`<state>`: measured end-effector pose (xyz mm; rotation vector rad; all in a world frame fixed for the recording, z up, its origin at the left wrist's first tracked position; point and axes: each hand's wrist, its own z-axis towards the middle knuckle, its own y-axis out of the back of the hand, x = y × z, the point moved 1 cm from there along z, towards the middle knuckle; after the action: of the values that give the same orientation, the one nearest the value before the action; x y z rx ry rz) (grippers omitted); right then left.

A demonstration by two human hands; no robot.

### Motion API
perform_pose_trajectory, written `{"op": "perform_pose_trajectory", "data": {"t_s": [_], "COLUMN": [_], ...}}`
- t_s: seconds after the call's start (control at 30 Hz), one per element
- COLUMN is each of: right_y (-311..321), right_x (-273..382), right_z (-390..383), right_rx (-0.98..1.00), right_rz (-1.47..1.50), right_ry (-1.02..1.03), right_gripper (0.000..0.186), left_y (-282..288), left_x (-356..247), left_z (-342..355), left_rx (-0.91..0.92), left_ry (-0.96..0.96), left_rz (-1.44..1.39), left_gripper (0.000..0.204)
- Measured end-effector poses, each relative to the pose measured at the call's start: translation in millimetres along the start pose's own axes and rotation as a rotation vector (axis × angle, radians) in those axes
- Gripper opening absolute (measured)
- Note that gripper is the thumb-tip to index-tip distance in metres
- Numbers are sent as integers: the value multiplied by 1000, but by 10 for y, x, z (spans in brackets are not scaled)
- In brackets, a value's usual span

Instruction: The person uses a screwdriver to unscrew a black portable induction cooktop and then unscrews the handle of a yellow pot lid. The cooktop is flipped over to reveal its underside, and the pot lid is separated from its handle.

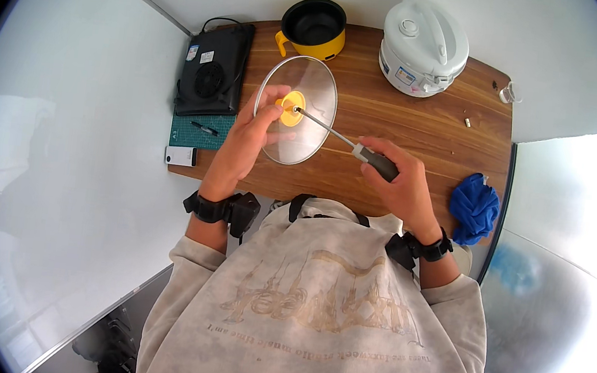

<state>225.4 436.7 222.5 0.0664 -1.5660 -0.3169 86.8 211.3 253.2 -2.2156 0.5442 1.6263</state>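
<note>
My left hand point(249, 133) holds a round glass lid point(310, 85) by its yellow knob point(293, 107), tilted up above the wooden table point(408, 125). My right hand point(399, 179) grips the dark handle of a screwdriver point(372, 158). Its metal shaft runs up and left, and its tip rests at the centre of the yellow knob.
A yellow pot with a black inside point(314, 28) and a white rice cooker point(423, 46) stand at the table's far edge. At the left lie a black induction hob point(215, 68), a green cutting mat with a pen point(202, 130) and a small white box point(180, 155). A blue cloth point(474, 205) sits at the right, and a small screw point(468, 122) lies nearby.
</note>
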Motion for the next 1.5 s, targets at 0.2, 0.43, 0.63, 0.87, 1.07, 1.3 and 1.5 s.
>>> {"op": "perform_pose_trajectory", "data": {"t_s": [0.2, 0.43, 0.63, 0.87, 1.07, 1.3, 1.5], "right_y": [-19, 35, 109, 101, 142, 183, 133], "right_x": [72, 66, 175, 284, 405, 482, 529], "right_z": [0, 31, 28, 17, 55, 48, 44], "right_rx": [-42, -153, -260, -192, -218, -223, -284], "right_rz": [-65, -5, 120, -66, -219, -246, -234], "right_ry": [118, 20, -85, -50, 76, 155, 236], "right_gripper": [26, 24, 19, 17, 20, 26, 31], "left_y": [44, 28, 61, -8, 36, 38, 0], "left_x": [44, -12, 60, 33, 21, 56, 60], "left_z": [18, 20, 18, 10, 35, 52, 26], "left_rx": [-6, 22, 49, -7, 26, 43, 60], "left_ry": [31, 45, 56, 37, 41, 54, 66], "left_rz": [10, -45, -16, 26, 83, 70, 74], "left_gripper": [42, 39, 36, 34, 33, 34, 36]}}
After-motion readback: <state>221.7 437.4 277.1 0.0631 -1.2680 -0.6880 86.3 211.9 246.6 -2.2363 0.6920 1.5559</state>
